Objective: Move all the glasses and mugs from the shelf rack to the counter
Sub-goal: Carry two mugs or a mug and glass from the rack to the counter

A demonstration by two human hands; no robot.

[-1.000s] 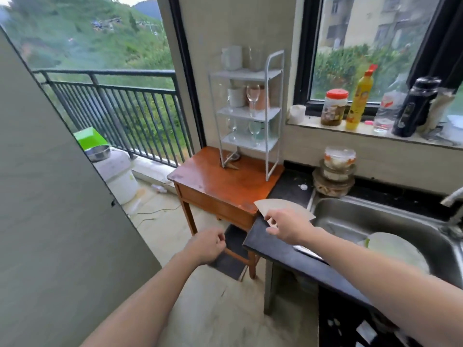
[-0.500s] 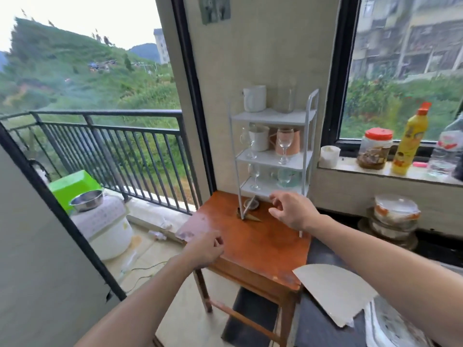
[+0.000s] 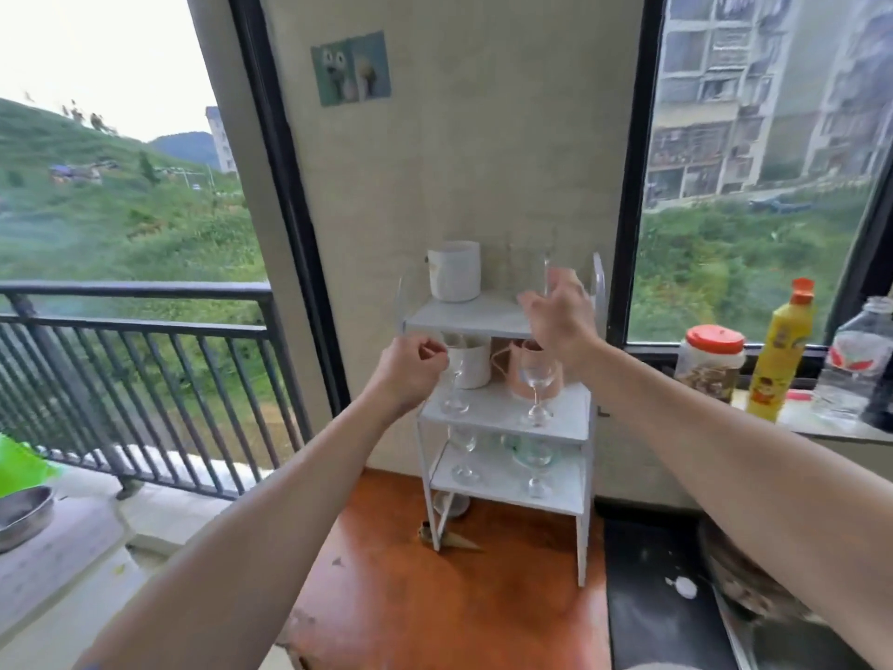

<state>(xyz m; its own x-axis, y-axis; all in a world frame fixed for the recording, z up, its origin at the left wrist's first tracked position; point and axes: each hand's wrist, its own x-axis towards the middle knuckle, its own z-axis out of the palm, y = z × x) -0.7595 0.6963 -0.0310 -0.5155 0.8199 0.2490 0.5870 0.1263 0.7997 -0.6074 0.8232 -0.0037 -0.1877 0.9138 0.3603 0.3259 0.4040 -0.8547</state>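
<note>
While the tall clear glass tumbler stands upright on the top tier of the white three-tier shelf rack, long axis vertical and mouth up, the right hand spreads relaxed fingers beside it, not yet grasping. The likely next move is closing round it and lifting. The left hand curls beside the rack's middle tier; whether it grips anything is unclear.

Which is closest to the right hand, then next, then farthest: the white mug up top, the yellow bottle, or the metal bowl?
Head view, from the right hand:
1. White mug, on the top shelf, just to its left.
2. Yellow bottle, on the windowsill to the right.
3. Metal bowl, far left, by the railing.
</note>
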